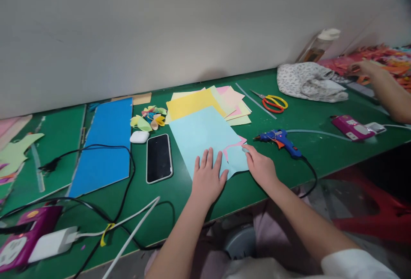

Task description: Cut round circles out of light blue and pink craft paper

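Observation:
A light blue sheet of paper [202, 131] lies on the green table in front of me, overlapping a yellow sheet [195, 102] and several other pastel sheets. My left hand [208, 175] rests flat on its lower part, fingers spread. At the right edge of the blue sheet, the fingers of my right hand [260, 166] are closed in a pinch on the paper, which bends up slightly there. Between my hands a thin pink paper piece [233, 143] lies on the blue sheet. Its lower end is near my left thumb.
Right of the papers lie a blue hot glue gun [281, 139] and scissors [272, 103]. To the left are a phone [159, 158], an earbud case [139, 136], paper petals [149, 118], blue board [104, 146] and trailing cables. Another person's hand [364, 69] is at far right.

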